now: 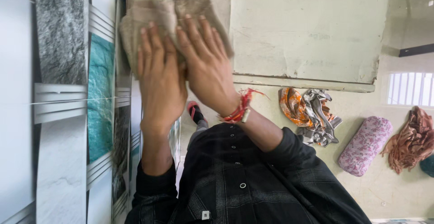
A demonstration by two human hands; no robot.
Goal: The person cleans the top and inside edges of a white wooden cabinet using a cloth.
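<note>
— Two hands on one cloth, is that right?

— Yes. A beige towel (pixel 174 18), thick and nubbly like terry, folded into a rough pad, lies pressed against a tiled wall near the wall's edge where it meets a pale green door. Its long axis runs across the top of the view, from the tiles toward the door.

— And the hands?

— The left hand (pixel 159 77) lies flat on it, fingers straight and together, tips on the towel's lower half. The right hand (pixel 205 65) lies just beside, overlapping the left a little, palm down, fingers spread open over the fold. Neither grips; both press.

— What is on the wrist?

— Red and orange thread bands (pixel 238 108) with loose ends, on the right wrist. Below them, sleeves of a black checked shirt (pixel 239 178) with small buttons.

— The wall itself?

— Glossy tiles (pixel 61 34): grey marbled stone, teal, white with ribbed silver strips.

— Farther out?

— The door panel (pixel 312 29) is scuffed, paint chipped at its lower edge. On the pale floor lie a crumpled orange and grey cloth (pixel 309 113), a pink floral bolster pillow (pixel 365 145), cylindrical, and a rust-brown crumpled cloth (pixel 412 140).
</note>
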